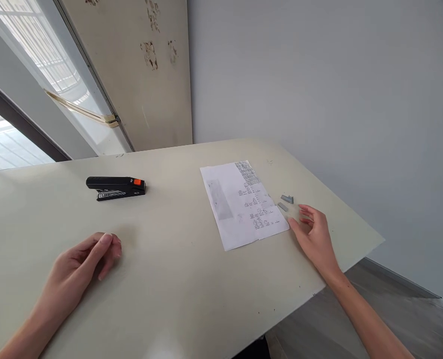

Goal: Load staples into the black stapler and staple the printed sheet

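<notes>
A black stapler (pixel 116 188) with an orange button lies on its base at the left of the white table. Nearer the camera, my left hand (pixel 84 264) rests with its fingers curled and the thumb against the index finger; no object shows in it. Printed white paper (pixel 230 204) lies flat right of the middle. Two small grey staple strips, one (pixel 287 199) behind the other (pixel 282 206), sit just past its right edge. My right hand (pixel 313 232) is beside them near the paper's corner, thumb and fingers apart, holding nothing.
The white table (pixel 169 279) has its right corner and front edge near my right arm. A grey wall (pixel 318 89) rises behind it. At the back left stand a worn cream panel (pixel 157 99) and a window. Grey floor (pixel 385 309) shows at lower right.
</notes>
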`<action>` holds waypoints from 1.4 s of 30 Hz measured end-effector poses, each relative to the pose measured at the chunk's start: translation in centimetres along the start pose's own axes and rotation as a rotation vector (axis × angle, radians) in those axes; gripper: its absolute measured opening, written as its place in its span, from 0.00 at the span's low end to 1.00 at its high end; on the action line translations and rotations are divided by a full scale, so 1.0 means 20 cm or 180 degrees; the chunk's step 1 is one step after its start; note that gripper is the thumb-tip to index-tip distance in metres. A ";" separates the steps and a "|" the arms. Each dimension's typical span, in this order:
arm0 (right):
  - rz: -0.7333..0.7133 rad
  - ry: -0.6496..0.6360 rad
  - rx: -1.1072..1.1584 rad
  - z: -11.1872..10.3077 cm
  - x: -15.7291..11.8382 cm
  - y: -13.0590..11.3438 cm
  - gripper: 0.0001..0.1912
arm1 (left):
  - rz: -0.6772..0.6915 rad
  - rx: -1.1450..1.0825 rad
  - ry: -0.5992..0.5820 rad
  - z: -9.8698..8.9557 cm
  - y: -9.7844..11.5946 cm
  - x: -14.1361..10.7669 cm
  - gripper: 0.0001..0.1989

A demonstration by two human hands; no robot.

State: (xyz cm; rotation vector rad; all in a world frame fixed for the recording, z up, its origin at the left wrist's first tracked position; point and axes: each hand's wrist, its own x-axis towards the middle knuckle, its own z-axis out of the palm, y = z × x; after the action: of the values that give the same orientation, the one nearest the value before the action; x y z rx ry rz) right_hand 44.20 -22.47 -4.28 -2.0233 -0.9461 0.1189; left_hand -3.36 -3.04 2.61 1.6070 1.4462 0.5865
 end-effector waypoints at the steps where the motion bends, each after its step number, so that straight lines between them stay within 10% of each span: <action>1: -0.0043 -0.0030 -0.0099 0.00 0.04 0.01 0.32 | 0.0024 0.0055 -0.0004 0.00 0.01 -0.01 0.29; 10: -0.0942 -0.0467 -0.0918 0.03 0.34 0.06 0.20 | 0.0080 0.0278 -0.0019 0.05 0.12 -0.05 0.29; 42: -0.1333 -0.0122 -0.0763 0.00 0.28 0.11 0.18 | 0.0509 0.0649 -0.0017 0.07 0.01 -0.04 0.28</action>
State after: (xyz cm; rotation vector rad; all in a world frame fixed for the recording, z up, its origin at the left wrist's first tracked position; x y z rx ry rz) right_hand 49.39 -19.43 -4.53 -1.9924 -1.4432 -0.1934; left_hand -2.19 -4.14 2.19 1.8958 1.4189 0.5381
